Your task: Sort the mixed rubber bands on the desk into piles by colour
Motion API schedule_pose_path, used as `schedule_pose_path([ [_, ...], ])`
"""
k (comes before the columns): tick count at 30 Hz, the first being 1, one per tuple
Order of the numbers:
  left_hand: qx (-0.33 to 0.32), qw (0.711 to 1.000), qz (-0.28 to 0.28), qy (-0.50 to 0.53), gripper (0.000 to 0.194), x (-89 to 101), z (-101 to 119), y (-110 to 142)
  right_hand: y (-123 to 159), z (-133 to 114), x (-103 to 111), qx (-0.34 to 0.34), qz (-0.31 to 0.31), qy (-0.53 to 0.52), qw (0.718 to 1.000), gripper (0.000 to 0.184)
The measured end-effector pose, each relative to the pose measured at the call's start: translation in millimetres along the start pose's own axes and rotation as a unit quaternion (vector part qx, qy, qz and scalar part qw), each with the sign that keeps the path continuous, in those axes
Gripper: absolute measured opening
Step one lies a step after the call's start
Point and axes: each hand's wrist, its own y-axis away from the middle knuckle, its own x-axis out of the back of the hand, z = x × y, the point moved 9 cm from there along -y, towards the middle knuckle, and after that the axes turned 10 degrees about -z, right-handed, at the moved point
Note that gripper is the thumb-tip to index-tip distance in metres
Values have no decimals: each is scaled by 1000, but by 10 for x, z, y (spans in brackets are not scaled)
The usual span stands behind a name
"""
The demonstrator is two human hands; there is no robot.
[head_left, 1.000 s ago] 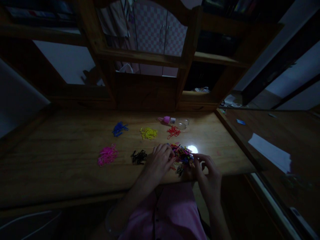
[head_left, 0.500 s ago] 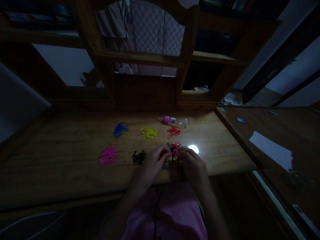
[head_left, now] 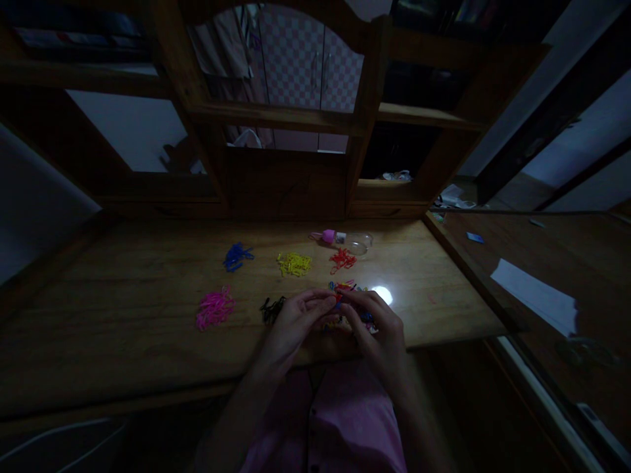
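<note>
My left hand [head_left: 299, 320] is closed in a pinch on a small red clip [head_left: 338, 297]. Facing it, my right hand [head_left: 378, 322] has thumb and fingertips together at the same spot, with a bit of blue showing there; what it grips is too small to tell. Below and behind the fingers lies a mixed heap of coloured clips [head_left: 367, 318], partly hidden by both hands. Black clips [head_left: 271, 310] lie just left of my left hand, partly covered by it. Farther back are piles of red clips [head_left: 342, 260] and yellow clips [head_left: 294, 264].
Blue clips [head_left: 237, 256] and pink clips [head_left: 215, 307] lie on the left of the wooden desk [head_left: 123, 315]. A clear bottle with a pink cap [head_left: 355, 243] lies on its side at the back. White paper [head_left: 535, 297] rests on the surface at right. Wooden shelving [head_left: 286, 180] rises behind.
My right hand has moved left from the heap's right side to meet my left hand. A red clip now shows between the fingertips, raised over the heap.
</note>
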Motion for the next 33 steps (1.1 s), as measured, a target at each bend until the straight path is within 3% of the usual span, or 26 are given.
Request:
schedule_pose_path([
  [5, -11, 1000, 8, -16, 33, 11, -19, -7, -15, 150, -34, -40, -1, -41, 998, 13],
  [10, -16, 999, 12, -43, 31, 26, -81, -30, 13, 382, -120, -110, -40, -133, 984, 15],
  [15, -66, 982, 24, -176, 28, 59, 119, -18, 50, 482, 43, -137, 17, -157, 978, 18],
  [18, -113, 945, 63, -299, 24, 141, 485, -89, 65, 527, 149, -144, 35, -141, 979, 20],
  [22, -147, 882, -8, -448, 18, -26, 832, -488, 74, 582, 263, -145, 70, -120, 980, 20],
  [24, -163, 827, -35, -537, 17, -164, 863, -729, 71, 587, 285, -143, 87, -120, 979, 20],
  [28, -161, 790, -39, -591, 15, -336, 723, -1077, 62, 543, 280, -131, 102, -136, 977, 24],
  [30, -164, 774, -33, -611, 15, -402, 690, -1096, 71, 537, 290, -123, 104, -143, 977, 24],
  [33, -176, 753, -16, -634, 19, -401, 792, -917, 114, 618, 346, -127, 109, -143, 975, 25],
])
